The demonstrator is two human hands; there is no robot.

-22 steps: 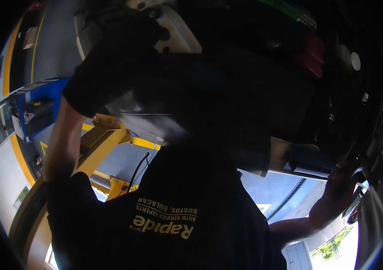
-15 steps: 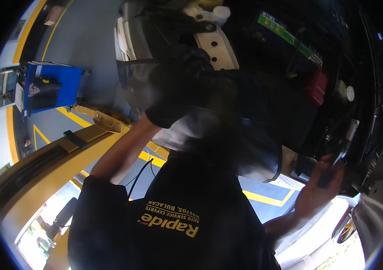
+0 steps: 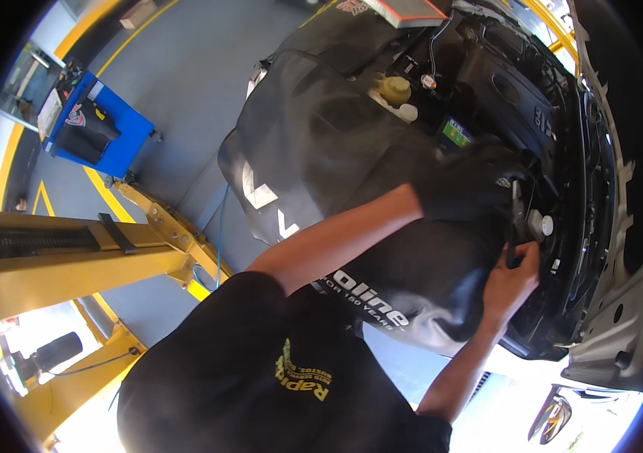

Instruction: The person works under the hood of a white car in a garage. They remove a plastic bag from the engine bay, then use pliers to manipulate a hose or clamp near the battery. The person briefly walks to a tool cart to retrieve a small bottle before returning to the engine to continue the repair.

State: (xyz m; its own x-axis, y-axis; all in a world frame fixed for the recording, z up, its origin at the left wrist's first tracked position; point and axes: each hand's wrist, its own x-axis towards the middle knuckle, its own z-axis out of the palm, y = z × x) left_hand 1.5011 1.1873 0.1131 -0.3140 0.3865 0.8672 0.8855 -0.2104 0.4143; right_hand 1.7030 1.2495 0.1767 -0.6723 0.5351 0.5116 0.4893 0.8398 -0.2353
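My left hand (image 3: 461,185), in a black glove, reaches across the dark fender cover (image 3: 321,143) into the engine bay. Its fingers look curled around something, with a small bright metal piece (image 3: 503,182) showing at them; dark glove against dark parts hides the rest. My bare right hand (image 3: 514,279) is closed around the dark handle of a slim hand tool (image 3: 518,215) with a silvery tip; its exact kind is unclear. The tip points away from me, close beside the left fingers. Just right of the tool sits a white round cap (image 3: 540,223).
A car battery (image 3: 456,134) with a green label and a yellowish reservoir (image 3: 395,90) lie beyond my left hand. The engine cover (image 3: 514,90) is farther off. An orange-edged air filter (image 3: 404,11) rests at the top. Left stand a blue cart (image 3: 121,132) and a yellow lift post (image 3: 72,260).
My left hand has moved right and into the engine bay, toward the tool. The right hand has brought the tool left, near it. The view has shifted, showing more of the engine bay.
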